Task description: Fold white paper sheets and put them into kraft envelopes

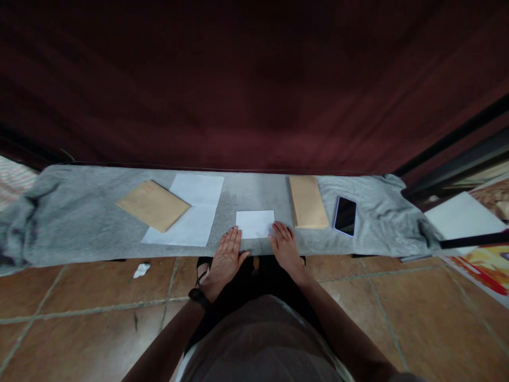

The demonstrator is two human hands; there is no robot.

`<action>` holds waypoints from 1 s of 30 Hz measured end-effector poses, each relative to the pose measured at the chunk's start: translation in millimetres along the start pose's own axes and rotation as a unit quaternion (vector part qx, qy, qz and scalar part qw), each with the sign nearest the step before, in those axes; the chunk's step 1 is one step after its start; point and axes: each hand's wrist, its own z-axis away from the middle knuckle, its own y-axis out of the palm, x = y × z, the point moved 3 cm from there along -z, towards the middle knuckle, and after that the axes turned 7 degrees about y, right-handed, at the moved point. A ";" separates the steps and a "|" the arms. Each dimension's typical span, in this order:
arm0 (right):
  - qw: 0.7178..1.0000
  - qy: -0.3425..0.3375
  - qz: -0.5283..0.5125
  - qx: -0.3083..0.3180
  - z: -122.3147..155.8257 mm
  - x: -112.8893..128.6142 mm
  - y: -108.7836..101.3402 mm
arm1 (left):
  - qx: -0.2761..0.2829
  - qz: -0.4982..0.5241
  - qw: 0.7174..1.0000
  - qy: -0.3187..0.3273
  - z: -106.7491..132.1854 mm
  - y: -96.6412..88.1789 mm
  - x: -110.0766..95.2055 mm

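Grey cloth (256, 191), stationery laid out.
White sheet (201, 217), nine o'clock, spread open, seemingly left unfolded; brown envelope stack (308, 202), two o'clock; left hand (227, 255), seven o'clock, and right hand (285, 248), four o'clock, open, fingers extended; small paper (254, 224), centre between them, apparently folded, outside any envelope.

Indoor room, apparently domestic; exact use cannot be confirmed. Indications: a pale-jointed brown tile floor (421, 302), a dark red drape (254, 95) hanging across the far side, and a narrow table (260, 188) covered in rumpled grey cloth (87, 212).
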 end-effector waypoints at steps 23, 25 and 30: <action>0.989 -0.029 -0.147 0.017 -117.3 28.9 -57.6 | -0.161 0.263 0.940 -0.146 13.5 -8.4 10.9; 0.981 -0.062 -0.182 -0.037 -104.3 28.3 -62.4 | -0.193 0.280 0.926 -0.167 14.9 -11.3 14.5; 0.988 -0.121 -0.094 0.006 -46.6 18.6 -24.5 | -0.200 0.275 0.925 -0.173 13.6 -15.7 13.2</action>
